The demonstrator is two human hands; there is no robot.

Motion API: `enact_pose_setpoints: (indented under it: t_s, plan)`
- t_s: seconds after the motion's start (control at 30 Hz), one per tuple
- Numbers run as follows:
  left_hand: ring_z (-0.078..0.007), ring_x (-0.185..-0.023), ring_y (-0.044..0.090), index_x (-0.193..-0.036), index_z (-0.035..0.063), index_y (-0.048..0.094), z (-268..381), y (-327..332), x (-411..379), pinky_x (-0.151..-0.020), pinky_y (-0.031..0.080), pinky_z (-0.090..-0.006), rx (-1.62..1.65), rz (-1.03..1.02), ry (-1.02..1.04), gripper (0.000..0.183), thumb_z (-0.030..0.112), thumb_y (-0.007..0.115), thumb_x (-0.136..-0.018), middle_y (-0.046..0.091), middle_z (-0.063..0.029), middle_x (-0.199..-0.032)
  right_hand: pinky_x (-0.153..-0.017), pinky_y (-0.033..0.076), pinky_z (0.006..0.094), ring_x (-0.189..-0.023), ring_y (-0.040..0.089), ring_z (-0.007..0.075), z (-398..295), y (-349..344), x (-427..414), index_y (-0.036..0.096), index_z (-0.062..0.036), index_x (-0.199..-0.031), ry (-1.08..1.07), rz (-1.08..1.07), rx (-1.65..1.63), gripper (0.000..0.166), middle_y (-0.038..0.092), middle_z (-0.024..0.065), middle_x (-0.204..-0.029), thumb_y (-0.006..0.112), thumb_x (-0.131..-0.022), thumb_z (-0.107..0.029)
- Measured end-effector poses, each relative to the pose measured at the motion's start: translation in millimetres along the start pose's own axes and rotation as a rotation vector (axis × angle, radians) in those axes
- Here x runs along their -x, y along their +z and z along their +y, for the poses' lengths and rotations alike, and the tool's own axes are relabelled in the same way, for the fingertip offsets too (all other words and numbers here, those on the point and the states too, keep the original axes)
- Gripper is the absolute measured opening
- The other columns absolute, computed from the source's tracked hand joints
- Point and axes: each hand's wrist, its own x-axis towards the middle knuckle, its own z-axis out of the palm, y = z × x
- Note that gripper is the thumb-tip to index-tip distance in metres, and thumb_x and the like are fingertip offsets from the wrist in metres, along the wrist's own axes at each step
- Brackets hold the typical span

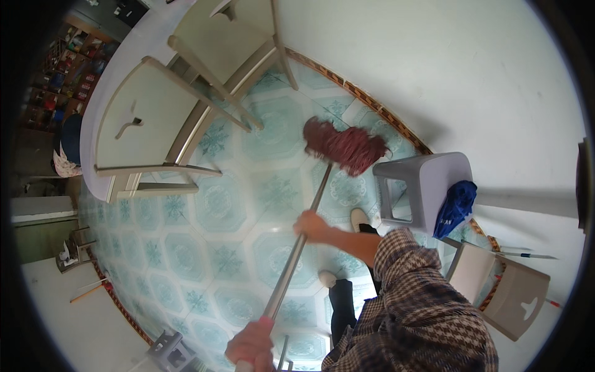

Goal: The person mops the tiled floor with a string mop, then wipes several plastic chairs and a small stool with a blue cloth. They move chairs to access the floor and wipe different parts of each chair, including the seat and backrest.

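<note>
My right hand [314, 227] is closed around the middle of a metal mop handle [290, 267]. Lower down, my left hand [251, 346] grips the pink upper end of the same handle. The dark red mop head [346, 145] lies spread on the green patterned tile floor [279, 188], blurred, between the chairs and a grey plastic stool [439, 186]. A blue cloth or bag [456, 209] bearing white writing hangs over the stool's seat. My shoes [328, 279] stand on the tiles, to the right of the handle.
Two pale chairs [148, 116] stand against a white round-edged table [95, 139] at upper left. The white wall [418, 56] has a brown skirting strip [362, 100]. A beige chair [516, 293] is at right, another plastic stool [173, 351] at lower left, and stocked shelves [69, 69] at far left.
</note>
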Motion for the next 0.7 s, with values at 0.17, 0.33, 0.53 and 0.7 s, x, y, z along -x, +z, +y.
enact_pose_setpoints:
  t_s: [0.17,0.33,0.53,0.7]
  plan:
    - [-0.0203,-0.052,0.048,-0.081,0.0028,0.054,78,-80,35,-0.055,0.047,-0.0370,-0.186,-0.078,0.027,0.007,0.002,0.060,-0.082,0.055,-0.0104,-0.063,-0.071,0.044,0.0416,-0.081,0.055,0.0323,-160,87,-18,0.062,-0.0138,-0.070,0.007,-0.066,-0.403,0.013,0.060,0.0083,-0.076,0.067,-0.059,-0.009]
    - [-0.0169,-0.053,0.047,-0.081,-0.0007,0.058,77,-83,37,-0.053,0.043,-0.0336,-0.415,-0.040,0.030,0.009,-0.001,0.067,-0.080,0.056,-0.0102,-0.063,-0.071,0.044,0.0399,-0.082,0.057,0.0298,-232,157,-26,0.060,-0.0121,-0.073,0.115,0.030,-0.667,0.009,0.060,0.0073,-0.076,0.064,-0.065,-0.011]
    - [-0.0135,-0.041,0.041,-0.075,0.0032,0.058,56,-15,-40,-0.042,0.033,-0.0263,-0.369,-0.259,0.115,0.008,0.005,0.066,-0.078,0.050,-0.0055,-0.053,-0.066,0.044,0.0437,-0.083,0.058,0.0322,-234,132,-39,0.060,-0.0094,-0.071,0.134,0.065,-0.794,0.009,0.059,0.0109,-0.075,0.063,-0.063,-0.007]
    - [-0.0172,-0.039,0.045,-0.061,0.0045,0.045,135,-10,-89,-0.042,0.038,-0.0311,-0.171,-0.225,0.207,0.020,0.006,0.062,-0.072,0.049,-0.0072,-0.047,-0.064,0.042,0.0418,-0.078,0.056,0.0286,-233,-16,-62,0.061,-0.0111,-0.069,0.001,0.031,-0.642,0.009,0.058,0.0065,-0.072,0.065,-0.062,-0.008]
